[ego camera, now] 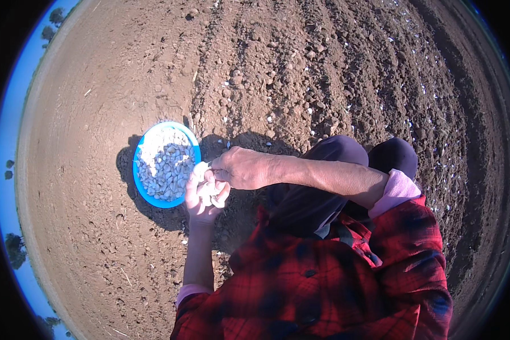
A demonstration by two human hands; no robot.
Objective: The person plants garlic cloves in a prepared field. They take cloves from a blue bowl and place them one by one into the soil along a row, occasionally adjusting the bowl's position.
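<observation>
Pale garlic cloves (205,192) lie in my left hand (199,208), which is cupped palm up with its fingers curled around them. My right hand (243,168) reaches across from the right, and its bent fingers touch the cloves at the top of that handful. Whether its fingertips pinch a clove is hidden. Just left of both hands, a round blue plastic basin (139,187) stands on the soil, holding many loose cloves (165,172). The left fingers are close to the basin's right rim.
Furrowed, cloddy soil (280,46) runs ahead and to the right, with scattered white cloves (269,119) along the rows. Smoother soil (89,127) extends to the left. My bent knees (338,148) are under the right forearm. Trees (15,250) line the far left edge.
</observation>
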